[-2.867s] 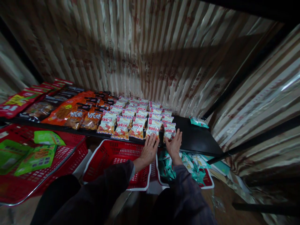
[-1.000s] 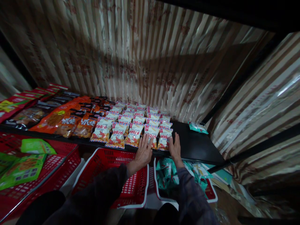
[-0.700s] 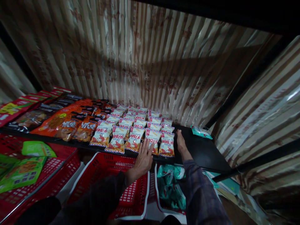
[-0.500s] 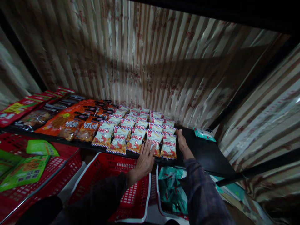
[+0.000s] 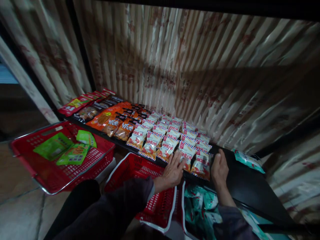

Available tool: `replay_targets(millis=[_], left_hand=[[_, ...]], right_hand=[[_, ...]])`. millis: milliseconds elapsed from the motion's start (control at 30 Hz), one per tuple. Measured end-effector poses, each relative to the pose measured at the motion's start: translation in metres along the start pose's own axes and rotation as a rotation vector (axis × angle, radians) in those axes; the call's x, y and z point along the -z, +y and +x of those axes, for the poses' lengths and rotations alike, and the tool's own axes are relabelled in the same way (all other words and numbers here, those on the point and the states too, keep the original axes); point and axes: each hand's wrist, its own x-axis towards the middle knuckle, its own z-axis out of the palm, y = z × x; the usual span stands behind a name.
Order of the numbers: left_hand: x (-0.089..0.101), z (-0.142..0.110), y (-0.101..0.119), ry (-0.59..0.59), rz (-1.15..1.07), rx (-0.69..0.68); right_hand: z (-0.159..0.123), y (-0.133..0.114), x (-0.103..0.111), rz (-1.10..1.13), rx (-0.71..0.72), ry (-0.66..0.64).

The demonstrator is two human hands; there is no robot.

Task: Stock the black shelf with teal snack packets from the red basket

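On the shelf (image 5: 250, 186), the end packet (image 5: 201, 165) lies at nine o'clock from the right hand (image 5: 220, 169), its long axis one-to-seven. That hand, fingers together, is nearer; the left hand's (image 5: 173, 172) spread fingers touch the adjacent packet (image 5: 187, 151).

left hand (image 5: 173, 169) palm-down, right hand (image 5: 219, 169) edgewise

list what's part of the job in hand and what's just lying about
Apparently in use:
- white snack packets
- left hand, on the front packets
- right hand, beside the right end
- black shelf under them

Seemingly just lying about:
- red packets
- orange packets
- green packets
- lone teal packet
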Motion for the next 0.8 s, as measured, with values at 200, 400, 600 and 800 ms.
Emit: replay_targets(millis=[200,400,600,800], left_hand=[[0.039,-0.009,-0.033,0.085,0.05,0.099],[0.101,-0.025,-0.111,0.273,0.182,0.367],[0.169,-0.045,-0.207,0.365,0.349,0.644],[0.217,-0.059,-0.274,0.252,0.316,0.792]], right_hand=[[-0.061,-0.062,-0.027,0.052,0.281,-0.203],[-0.113,-0.134,-0.095,0.27,0.238,-0.434],[-0.157,-0.21,-0.179,0.542,0.062,-0.701],[-0.175,-0.236,-0.254,0.601,-0.05,-0.769]])
